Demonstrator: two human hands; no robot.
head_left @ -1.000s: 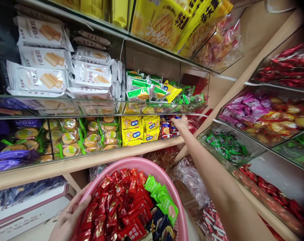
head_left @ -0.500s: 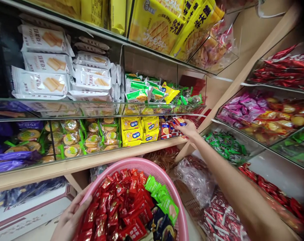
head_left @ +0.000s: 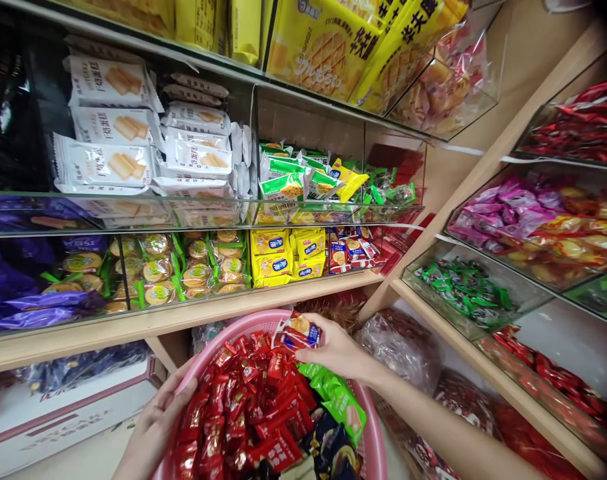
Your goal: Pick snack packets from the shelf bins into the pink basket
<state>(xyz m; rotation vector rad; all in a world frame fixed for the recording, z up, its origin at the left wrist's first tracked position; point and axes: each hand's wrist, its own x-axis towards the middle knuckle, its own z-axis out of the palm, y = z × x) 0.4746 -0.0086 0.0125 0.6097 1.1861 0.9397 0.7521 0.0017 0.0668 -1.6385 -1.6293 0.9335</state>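
My left hand (head_left: 158,417) grips the left rim of a pink plastic basket (head_left: 375,427), thumb over the edge. Inside the basket lie many small red candy packets (head_left: 251,400), several green packets (head_left: 341,393) on the right side and dark blue packets (head_left: 328,443) near the front. Over the basket's far part, my right hand (head_left: 328,347) pinches a red, white and blue biscuit packet (head_left: 297,332) with a round biscuit printed on it. More of these biscuit packets (head_left: 353,250) sit in the lower shelf bin behind.
Clear-walled shelf bins hold white cake packets (head_left: 116,163), yellow packets (head_left: 272,257) and round biscuits (head_left: 158,270). A wooden shelf edge (head_left: 183,319) runs just beyond the basket. Right-hand bins hold green candies (head_left: 463,290) and pink candies (head_left: 508,207). A white carton (head_left: 73,413) stands low left.
My right hand has come back from the lower shelf bin to above the basket, carrying the biscuit packet. My left hand stays on the basket rim. The view has shifted slightly.
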